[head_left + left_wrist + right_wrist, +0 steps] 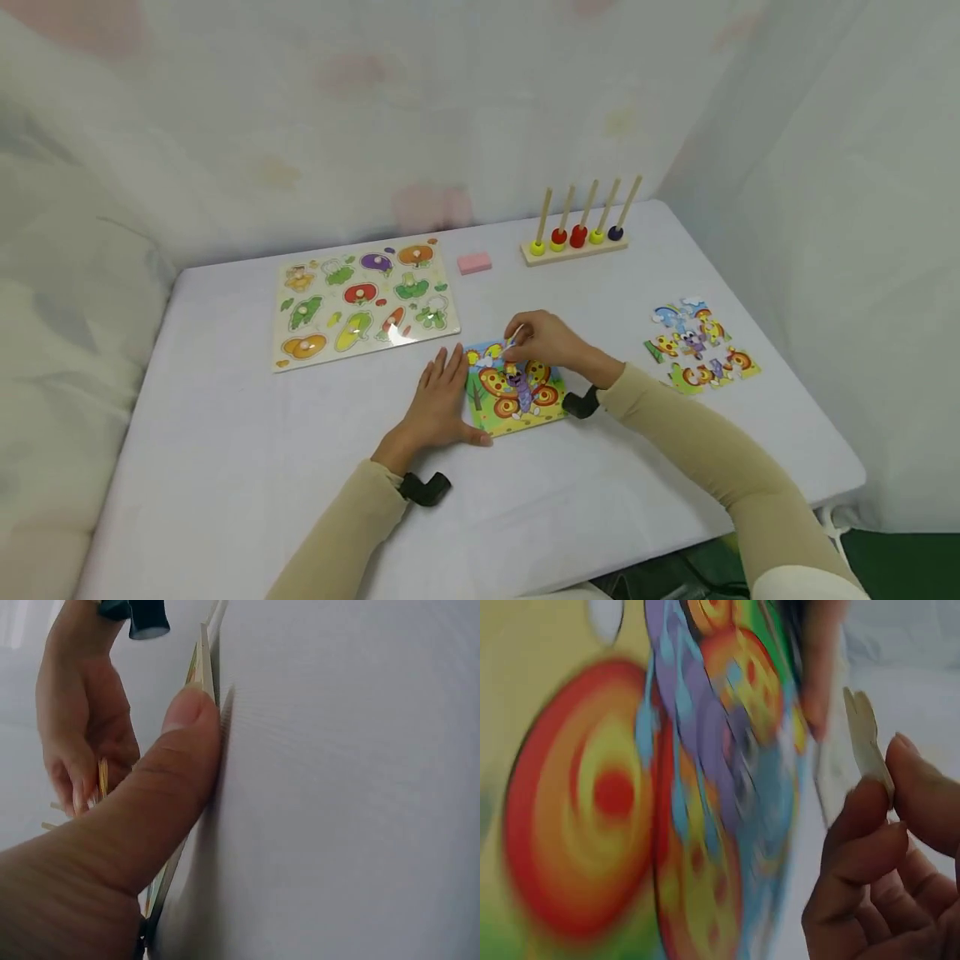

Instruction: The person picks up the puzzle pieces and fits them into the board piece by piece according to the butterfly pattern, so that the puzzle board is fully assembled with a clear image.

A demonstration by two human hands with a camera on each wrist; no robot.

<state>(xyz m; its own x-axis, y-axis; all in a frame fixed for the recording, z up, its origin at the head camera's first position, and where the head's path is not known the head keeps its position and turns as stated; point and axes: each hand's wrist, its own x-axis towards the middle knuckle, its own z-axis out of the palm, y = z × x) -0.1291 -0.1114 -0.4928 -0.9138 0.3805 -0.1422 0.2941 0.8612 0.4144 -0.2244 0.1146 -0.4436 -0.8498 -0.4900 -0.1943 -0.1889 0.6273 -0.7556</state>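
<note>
A butterfly picture board [525,421] lies near the middle of the table. My left hand [435,400] rests along its left side, fingers straight and the thumb [176,761] against the near edge. Over the board's upper part, my right hand [551,342] pinches a jigsaw piece [868,742] between thumb and fingertips. In the right wrist view the piece is seen nearly edge-on, pale, with a knob at its end, raised above the picture. The right hand's fingers cover the board's upper right corner in the head view.
Several loose jigsaw pieces [693,342] lie spread at the right. Behind the board are a vegetable knob puzzle [337,300], a pink block [474,263] and a wooden peg counter [577,250] with coloured beads. The table's right edge [795,383] runs beyond the loose pieces.
</note>
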